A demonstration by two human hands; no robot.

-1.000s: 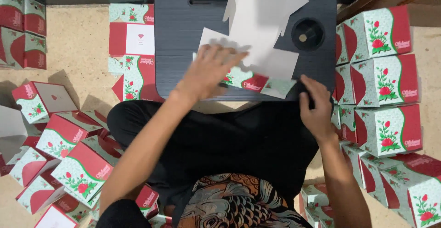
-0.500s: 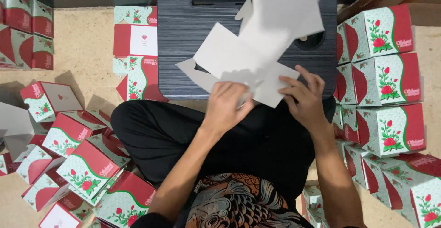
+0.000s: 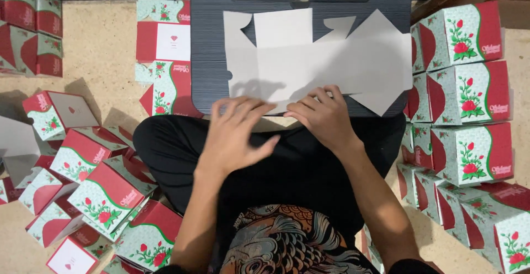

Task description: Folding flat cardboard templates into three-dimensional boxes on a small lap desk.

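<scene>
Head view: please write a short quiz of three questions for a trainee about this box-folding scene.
1. True or false: the flat carton blank lies white side up on the dark lap desk.
2. Which hand touches the blank's near edge? A. left hand B. right hand C. both
3. Fill in: the stacked boxes on the person's right show red ____.

Key: 1 true. 2 C. 3 roses.
</scene>
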